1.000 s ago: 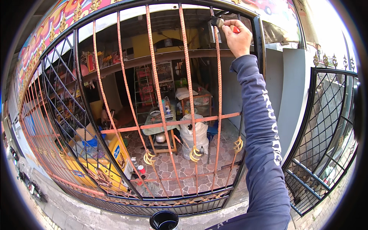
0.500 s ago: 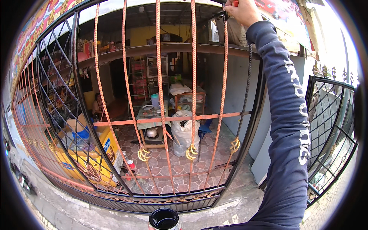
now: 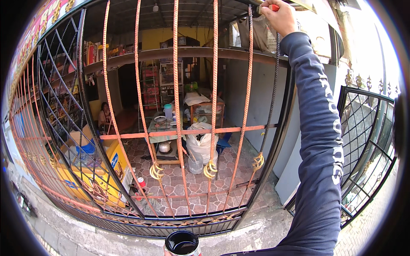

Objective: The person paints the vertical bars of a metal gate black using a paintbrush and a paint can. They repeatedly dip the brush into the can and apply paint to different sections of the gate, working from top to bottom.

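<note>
My right hand [image 3: 280, 18] is raised to the top of the gate, its fingers closed round the red handle of a paintbrush [image 3: 274, 7]. The bristles are hard to make out against the dark top rail. Just left of the hand rises a twisted orange-red bar [image 3: 247, 85], dark at its upper end. Below the hand runs a black twisted bar [image 3: 273, 94]. At the bottom edge, an open can [image 3: 183, 233] shows glossy black paint inside. Only a sliver of my left hand [image 3: 167, 253] shows against the can's side, apparently holding it.
An orange-red crossbar [image 3: 171, 133] spans the gate, with gold crescent ornaments [image 3: 210, 169] lower down. Behind the bars stand a yellow chest [image 3: 92, 179], a white sack [image 3: 203, 145] and a low table. A person [image 3: 105, 116] sits inside at the left. A black lattice gate [image 3: 367, 141] stands at the right.
My right hand and the brush have moved a little right and down, away from the top of the orange-red bar. The whole view has shifted slightly. The can stays at the bottom edge.
</note>
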Available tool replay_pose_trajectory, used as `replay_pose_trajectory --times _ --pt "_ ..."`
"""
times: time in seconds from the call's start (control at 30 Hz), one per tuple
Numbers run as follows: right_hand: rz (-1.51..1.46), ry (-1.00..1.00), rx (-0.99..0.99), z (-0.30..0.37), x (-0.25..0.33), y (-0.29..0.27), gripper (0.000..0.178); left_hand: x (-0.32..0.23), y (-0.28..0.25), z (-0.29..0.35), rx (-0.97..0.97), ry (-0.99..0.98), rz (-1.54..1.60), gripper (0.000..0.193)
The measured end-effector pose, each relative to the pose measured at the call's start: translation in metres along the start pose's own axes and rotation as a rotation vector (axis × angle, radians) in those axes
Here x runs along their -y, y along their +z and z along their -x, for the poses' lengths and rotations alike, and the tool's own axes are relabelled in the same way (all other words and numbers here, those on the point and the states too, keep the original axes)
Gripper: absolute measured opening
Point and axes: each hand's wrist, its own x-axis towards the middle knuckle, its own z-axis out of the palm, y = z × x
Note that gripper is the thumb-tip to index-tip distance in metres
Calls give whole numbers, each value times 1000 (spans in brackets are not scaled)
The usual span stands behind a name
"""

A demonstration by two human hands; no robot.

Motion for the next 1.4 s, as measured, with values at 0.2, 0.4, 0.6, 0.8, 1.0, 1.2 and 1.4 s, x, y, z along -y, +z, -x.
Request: replay_pose_trajectory --times 0.2,0.4,0.6,0.8,1.0,1.2,1.4 --pt "-75 85 33 9 3 4 14 -5 -3 1 23 -35 89 90" --pt "-11 76 92 -5 -2 9 13 4 -3 -1 -77 74 -32 97" --pt "21 -29 129 -18 6 11 11 0 -7 -1 -62 -73 -64 96" --pt "-123 52 217 -32 13 13 11 -12 -9 2 -62 -90 61 90" --pt "18 11 121 -38 5 27 13 -7 -8 -2 -50 -7 35 87" --pt "290 -60 267 -45 -2 33 17 -12 -8 -3 -56 68 102 82" --pt "133 0 181 -35 9 26 16 -19 -13 2 -11 -34 115 83"
